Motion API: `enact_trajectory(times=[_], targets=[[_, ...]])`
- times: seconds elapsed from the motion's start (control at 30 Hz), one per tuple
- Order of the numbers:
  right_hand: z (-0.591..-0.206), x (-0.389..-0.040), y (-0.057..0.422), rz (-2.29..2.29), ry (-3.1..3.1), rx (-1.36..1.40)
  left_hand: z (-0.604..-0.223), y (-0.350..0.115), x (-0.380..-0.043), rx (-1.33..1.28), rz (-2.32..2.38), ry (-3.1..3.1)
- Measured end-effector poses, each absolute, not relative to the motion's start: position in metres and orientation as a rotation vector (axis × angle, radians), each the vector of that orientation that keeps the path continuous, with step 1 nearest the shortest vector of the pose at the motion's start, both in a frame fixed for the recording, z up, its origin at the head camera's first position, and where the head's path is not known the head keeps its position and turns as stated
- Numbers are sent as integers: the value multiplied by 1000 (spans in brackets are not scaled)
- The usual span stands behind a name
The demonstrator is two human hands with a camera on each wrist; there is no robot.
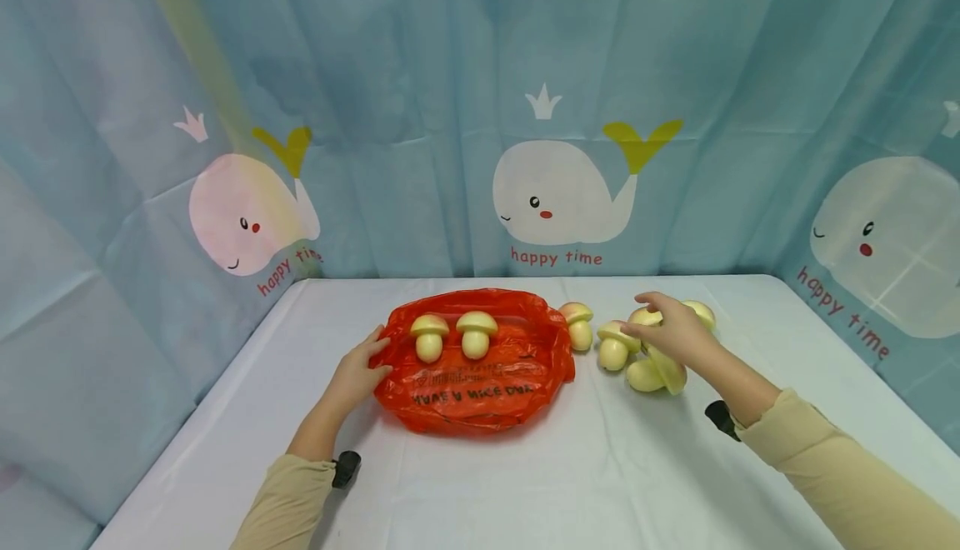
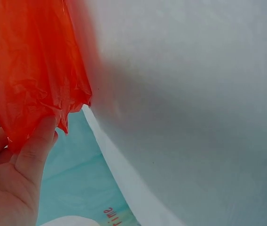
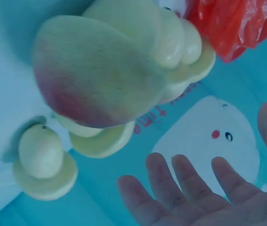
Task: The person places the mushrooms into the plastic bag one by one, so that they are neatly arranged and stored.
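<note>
The thin red bag point(image 1: 465, 418) could be dragged across the white table point(image 1: 480, 496) if its left edge were pulled too hard, and the two toy mushrooms point(image 1: 429, 338) lying in its far half could then be tipped over or rolled toward the rim. Near the bag's right rim, a single mushroom point(image 1: 580, 335) could be nudged by a sideways sweep of the arm. Farther right, the clustered mushrooms point(image 1: 657, 372) are crowded against one another, so a neighbour could be knocked away if one were grasped carelessly; their smooth, rounded caps are likely to slip under a loose grasp.

By the left hand point(image 1: 358, 373), the bag's left edge is pinched between thumb and fingers, with the fingers only partly bent. The right hand point(image 1: 675, 335) is held over the cluster, its fingers spread well apart and nearly straight; nothing is gripped by it. Whether a cap is brushed by its fingertips cannot be told from the head view, though a gap is seen in the right wrist view.
</note>
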State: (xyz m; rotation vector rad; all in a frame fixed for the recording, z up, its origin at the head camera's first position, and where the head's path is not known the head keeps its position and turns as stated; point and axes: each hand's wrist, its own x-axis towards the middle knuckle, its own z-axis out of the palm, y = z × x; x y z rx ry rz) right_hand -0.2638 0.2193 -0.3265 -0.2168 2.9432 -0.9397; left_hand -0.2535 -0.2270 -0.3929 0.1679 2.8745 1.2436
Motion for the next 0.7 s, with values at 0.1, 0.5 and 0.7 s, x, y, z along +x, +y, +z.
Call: enact_trajectory(times=[0.1,0.5,0.7], targets=[[-331,-259,229,-985,2942,-212,-392,-227,-252,175,1242,2879],[-353,-246,255,-1159,2726,-86,-396,-227,-255,173,1250,2880],[-363,-241,258,-1205,2596,-39,-396,-228,-255,160,1254,2870]])
